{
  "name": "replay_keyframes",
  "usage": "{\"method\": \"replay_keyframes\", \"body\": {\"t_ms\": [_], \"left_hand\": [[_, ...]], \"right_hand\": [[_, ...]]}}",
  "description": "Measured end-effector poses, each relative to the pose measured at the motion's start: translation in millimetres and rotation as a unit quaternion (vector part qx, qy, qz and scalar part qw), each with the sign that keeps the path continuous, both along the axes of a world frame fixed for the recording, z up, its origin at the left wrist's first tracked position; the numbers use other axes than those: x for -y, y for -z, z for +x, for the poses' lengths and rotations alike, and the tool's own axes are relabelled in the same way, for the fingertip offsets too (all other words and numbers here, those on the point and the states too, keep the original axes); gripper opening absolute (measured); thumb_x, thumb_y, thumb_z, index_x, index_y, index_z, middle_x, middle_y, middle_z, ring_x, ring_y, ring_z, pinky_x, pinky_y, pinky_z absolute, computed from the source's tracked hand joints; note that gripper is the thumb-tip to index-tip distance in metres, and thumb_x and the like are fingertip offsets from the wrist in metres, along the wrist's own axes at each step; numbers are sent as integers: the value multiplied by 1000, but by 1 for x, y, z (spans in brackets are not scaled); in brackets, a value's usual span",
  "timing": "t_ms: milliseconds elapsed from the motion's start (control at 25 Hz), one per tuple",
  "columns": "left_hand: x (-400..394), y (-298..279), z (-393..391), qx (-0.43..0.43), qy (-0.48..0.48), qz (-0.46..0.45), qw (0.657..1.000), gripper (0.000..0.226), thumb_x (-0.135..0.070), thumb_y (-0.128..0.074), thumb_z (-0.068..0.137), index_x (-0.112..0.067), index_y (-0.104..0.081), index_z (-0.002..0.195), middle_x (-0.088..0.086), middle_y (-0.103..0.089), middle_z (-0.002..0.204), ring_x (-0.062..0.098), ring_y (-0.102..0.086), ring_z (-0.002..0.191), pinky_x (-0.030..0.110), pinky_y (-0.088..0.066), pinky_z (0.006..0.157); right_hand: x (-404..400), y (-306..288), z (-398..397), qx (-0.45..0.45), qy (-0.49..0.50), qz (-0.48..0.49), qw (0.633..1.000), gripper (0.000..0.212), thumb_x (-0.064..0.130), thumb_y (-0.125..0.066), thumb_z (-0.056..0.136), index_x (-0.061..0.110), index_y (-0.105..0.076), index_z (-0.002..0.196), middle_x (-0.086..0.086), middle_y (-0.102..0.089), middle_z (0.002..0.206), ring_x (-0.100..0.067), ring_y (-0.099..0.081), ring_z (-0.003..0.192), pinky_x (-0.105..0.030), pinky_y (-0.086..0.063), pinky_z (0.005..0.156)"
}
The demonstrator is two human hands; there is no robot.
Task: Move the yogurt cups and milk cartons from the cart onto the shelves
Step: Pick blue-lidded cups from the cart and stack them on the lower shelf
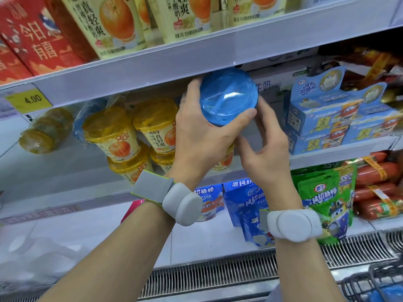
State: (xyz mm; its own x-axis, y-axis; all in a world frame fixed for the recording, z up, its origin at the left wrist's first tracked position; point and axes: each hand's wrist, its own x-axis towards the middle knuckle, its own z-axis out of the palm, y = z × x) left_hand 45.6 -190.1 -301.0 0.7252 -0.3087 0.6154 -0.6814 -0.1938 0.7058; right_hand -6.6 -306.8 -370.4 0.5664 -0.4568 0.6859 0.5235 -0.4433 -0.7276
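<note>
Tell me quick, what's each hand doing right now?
Left hand: grips the blue-lidded yogurt cup.
Right hand: fingers curled round the same cup from the other side.

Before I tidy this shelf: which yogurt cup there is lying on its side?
The yellow-lidded cup at far left, alone beside the price tag. The other yellow orange-print cups stand upright, stacked; both hands hold the blue-lidded cup.

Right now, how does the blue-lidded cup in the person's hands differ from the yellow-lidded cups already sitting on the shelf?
The blue-lidded cup has a clear blue dome lid; the yellow-lidded cups have yellow ones. The blue-lidded cup is tipped with its lid toward the camera, gripped by the left hand and right hand; the yellow-lidded cups rest on the shelf, stacked two high with orange-fruit labels showing. Both kinds look like round, dome-lidded yogurt cups.
</note>
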Motion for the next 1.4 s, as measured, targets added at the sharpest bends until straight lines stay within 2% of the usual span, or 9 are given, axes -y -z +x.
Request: {"method": "replay_keyframes", "body": {"t_ms": [120,360,560,760,920,1080,1200,1320,1400], "left_hand": [[0,-3,0,-5,-19,-5,1000,78,-47,-87,74,-20,-50,138,-10,-60,131,10,-56,125,37,-50,104],[2,-5,6,-42,-59,22,997,76,-54,-82,74,-26,-49,136,-14,-59,130,7,-55,123,36,-51,103],[4,-6,9,-101,-64,70,990,73,-52,-78,81,-28,-43,139,-12,-56,131,8,-55,121,26,-51,98],[2,-10,16,-113,-70,84,987,69,-53,-76,82,-27,-44,138,-8,-58,128,12,-57,119,32,-53,99],[7,-13,16,-120,-80,89,985,63,-47,-76,85,-25,-44,136,-12,-55,114,8,-55,107,16,-47,83],[10,-10,15,-121,-86,87,985,62,-43,-73,89,-23,-43,139,-11,-51,113,7,-51,104,17,-43,84],[10,-9,13,-119,-85,83,986,61,-41,-72,90,-21,-43,140,-12,-51,112,5,-51,102,10,-42,77],[9,-10,16,-131,-80,77,985,64,-39,-74,89,-20,-42,141,-7,-54,121,10,-53,113,23,-49,93],[6,-11,18,-145,-71,72,984,65,-38,-75,89,-21,-42,142,-6,-55,127,12,-55,118,28,-51,97]], "right_hand": [[2,3,1,-32,-20,2,999,62,-4,-58,89,4,-42,148,-6,-54,144,-16,-50,137,-43,-42,113],[0,3,2,-101,-65,16,993,72,-10,-44,83,6,-37,153,-1,-51,148,-5,-46,138,-20,-38,112],[-2,3,0,-139,-66,-10,988,76,-5,-39,80,8,-35,154,11,-51,139,18,-46,124,-6,-36,102],[-6,-2,5,-160,-73,-16,984,74,0,-41,82,11,-37,154,7,-55,140,2,-52,128,-13,-40,105],[-4,-16,11,-160,-31,-27,986,58,-4,-44,79,11,-57,134,21,-65,109,6,-62,102,-14,-51,91],[11,-39,27,-228,3,-31,973,56,15,-42,67,10,-66,117,-4,-74,102,-19,-70,95,-38,-59,85],[14,-35,26,-237,-4,-8,972,56,12,-45,72,10,-66,124,-4,-74,107,-16,-70,99,-32,-58,90],[8,-23,23,-220,-34,50,974,55,-5,-53,77,9,-62,130,-1,-72,111,-13,-68,104,-25,-57,91],[5,-18,24,-218,-57,52,973,59,1,-55,75,11,-60,133,-1,-71,114,-13,-67,108,-26,-56,92]]}}
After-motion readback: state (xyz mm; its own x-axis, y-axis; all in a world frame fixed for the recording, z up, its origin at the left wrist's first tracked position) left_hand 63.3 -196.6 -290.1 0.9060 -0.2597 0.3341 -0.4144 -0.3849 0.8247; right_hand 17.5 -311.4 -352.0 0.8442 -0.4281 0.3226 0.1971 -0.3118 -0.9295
